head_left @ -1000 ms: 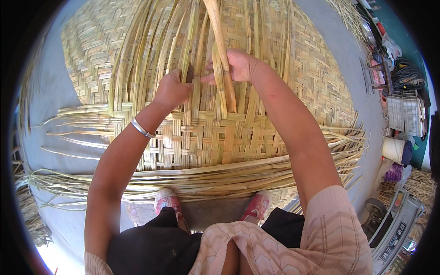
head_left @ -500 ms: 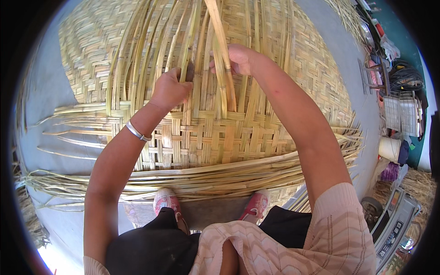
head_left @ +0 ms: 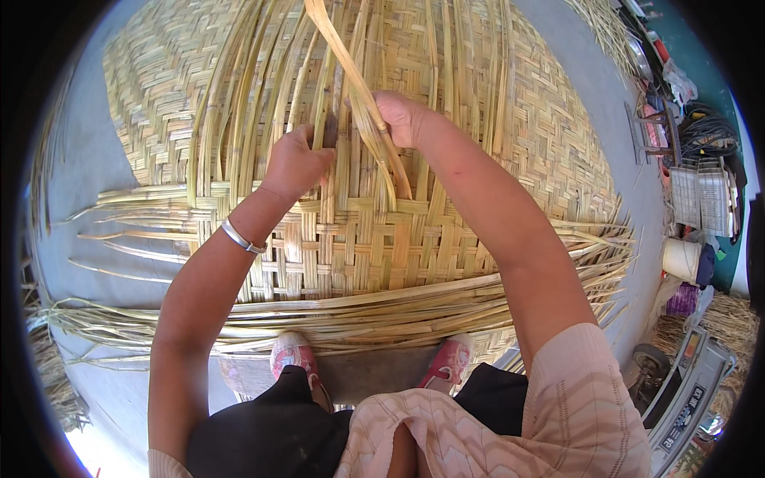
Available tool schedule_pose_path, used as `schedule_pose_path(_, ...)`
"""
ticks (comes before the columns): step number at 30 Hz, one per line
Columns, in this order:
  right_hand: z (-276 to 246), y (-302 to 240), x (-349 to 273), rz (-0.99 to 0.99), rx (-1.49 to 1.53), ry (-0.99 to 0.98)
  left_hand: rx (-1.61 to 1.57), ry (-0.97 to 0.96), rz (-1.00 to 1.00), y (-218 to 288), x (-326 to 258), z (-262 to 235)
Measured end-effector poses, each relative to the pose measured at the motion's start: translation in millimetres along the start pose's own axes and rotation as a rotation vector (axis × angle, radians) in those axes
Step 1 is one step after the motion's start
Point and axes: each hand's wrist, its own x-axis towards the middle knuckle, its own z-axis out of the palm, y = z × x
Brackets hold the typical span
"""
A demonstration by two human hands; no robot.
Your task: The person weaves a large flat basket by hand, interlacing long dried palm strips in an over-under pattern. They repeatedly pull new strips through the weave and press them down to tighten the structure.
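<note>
A large mat of flat yellow-green reed strips [head_left: 550,135] lies before me, tightly woven at the far part. Nearer, an open lattice [head_left: 343,255] of strips crosses over and under. Many loose strips run lengthwise away from me above this weave. My left hand [head_left: 299,163] is closed around one or more of these strips, thumb toward the right; a dark greyish length shows beside it. My right hand [head_left: 397,119] is closed among strips just to the right, its fingertips partly hidden. A broad reed strip [head_left: 344,57] rises folded back past it, leaning to the left.
A bundle of long reeds [head_left: 374,315] lies crosswise just beyond my shoes [head_left: 293,353]. Reed ends [head_left: 135,231] stick out at the left over grey floor. Along the right stand a white bucket [head_left: 681,259], a wire rack [head_left: 701,195], black coiled cable [head_left: 708,135] and a grey vehicle-like body [head_left: 677,406].
My right hand has moved a little left and nearer, toward the left hand. The raised broad strip has swung over to the left. The left hand has hardly moved.
</note>
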Motion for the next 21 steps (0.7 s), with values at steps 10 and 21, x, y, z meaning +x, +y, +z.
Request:
schedule_pose_path(10,2,2,-36,-0.13,0.227,-0.244,0.022,0.038,-0.124,-23,34,17)
schedule_pose_path(21,5,-2,-10,-0.118,-0.091,0.126,0.776,-0.004,0.363,-15,9,16)
